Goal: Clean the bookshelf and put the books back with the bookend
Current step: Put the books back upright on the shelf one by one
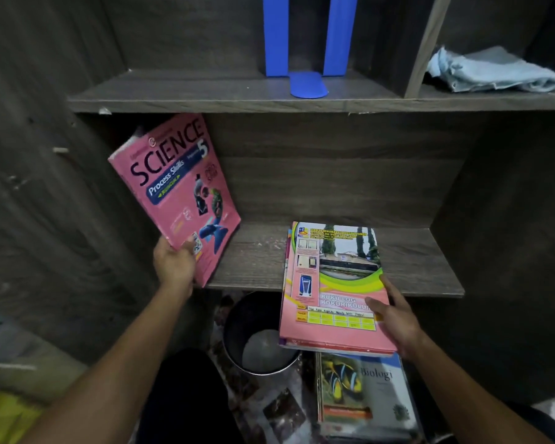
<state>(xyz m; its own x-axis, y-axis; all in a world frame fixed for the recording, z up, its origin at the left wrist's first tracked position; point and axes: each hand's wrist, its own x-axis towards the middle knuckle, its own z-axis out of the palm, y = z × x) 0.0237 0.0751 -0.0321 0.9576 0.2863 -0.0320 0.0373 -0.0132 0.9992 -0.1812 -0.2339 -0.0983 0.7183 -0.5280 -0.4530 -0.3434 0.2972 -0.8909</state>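
- I see the bookshelf filling most of my view, dark wood grain, with an upper shelf and a lower shelf.
- A stack of thin books lies flat on the right half of the lower shelf, and its near end hangs out past the front edge. The top one has a pink and green cover.
- My right hand grasps the stack at its near right corner. The thumb is on the top cover and the forefinger lies along the right edge. I cannot see the other fingers.
- The pink Science book stands tilted at the left end of the lower shelf, cover toward me. My left hand clasps its lower corner, thumb on the cover.
- A Biologi book lies on the floor below the stack, on top of other books.
- A dark bin stands on the floor between my two arms, under the shelf edge.
- The blue bookend stands on the upper shelf, well above both hands, with its foot pointing toward me.
- A pale blue cloth lies crumpled in the compartment to the right of the bookend.
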